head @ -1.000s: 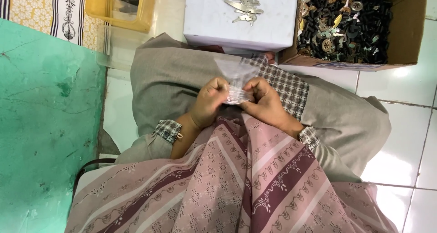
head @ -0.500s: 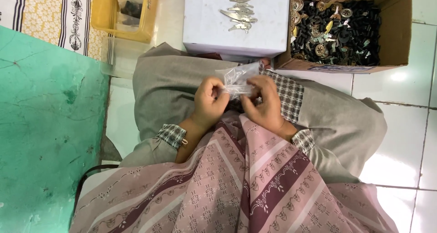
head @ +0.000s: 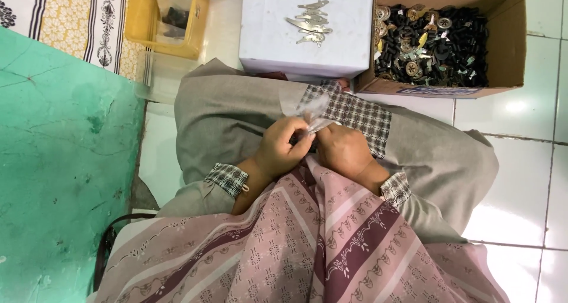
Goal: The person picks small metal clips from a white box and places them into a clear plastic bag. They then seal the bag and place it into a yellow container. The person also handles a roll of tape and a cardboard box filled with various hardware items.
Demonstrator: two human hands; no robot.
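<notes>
step: small clear plastic bag being worked over the lap | grip: left hand and right hand both pinching it | 12 o'clock: white box with metal strips | next, my guess: needs steady fingertips at the bag's mouth

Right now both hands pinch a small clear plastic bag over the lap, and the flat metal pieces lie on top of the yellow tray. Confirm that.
Not quite. The head view shows the flat metal pieces lying on top of the white box, not the yellow tray. The rest holds: the left hand and right hand pinch the small clear plastic bag over the lap.
</notes>
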